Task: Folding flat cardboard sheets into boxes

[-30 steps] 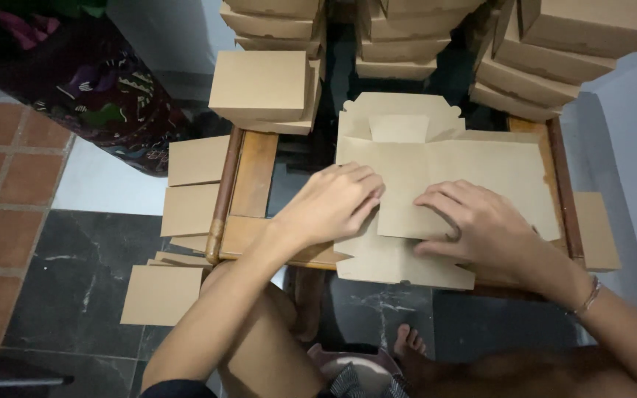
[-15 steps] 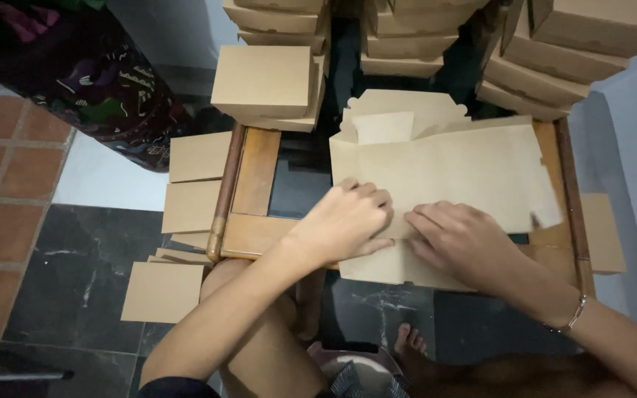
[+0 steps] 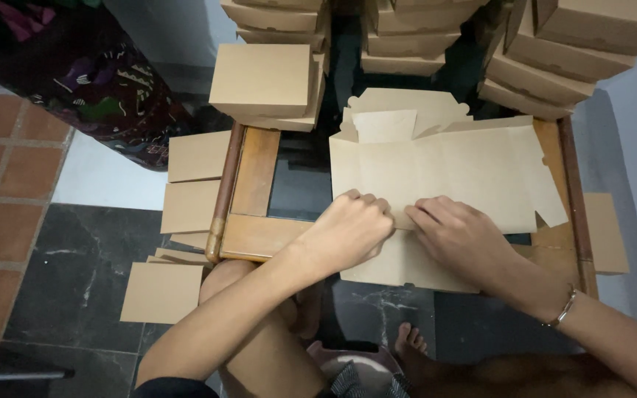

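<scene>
A flat brown cardboard box blank (image 3: pixel 451 173) lies unfolded on a small wooden table (image 3: pixel 256 180). My left hand (image 3: pixel 348 232) rests curled on the blank's near fold line, fingers pinching the card. My right hand (image 3: pixel 462 239) presses on the same fold just to its right, a thin bracelet on the wrist. The near flap (image 3: pixel 399 265) hangs past the table's front edge below both hands. A small inner flap (image 3: pixel 385 125) stands up at the far side.
Stacks of folded brown boxes (image 3: pixel 267 81) stand behind the table, more boxes (image 3: pixel 569 44) at the back right. Loose cardboard pieces (image 3: pixel 189 199) lie on the floor at left. A patterned dark cloth (image 3: pixel 75 74) is far left. My knees and bare foot (image 3: pixel 411 346) are below.
Both hands have slid toward me along the blank to its near fold. The blank's far part has shifted slightly and lies flatter.
</scene>
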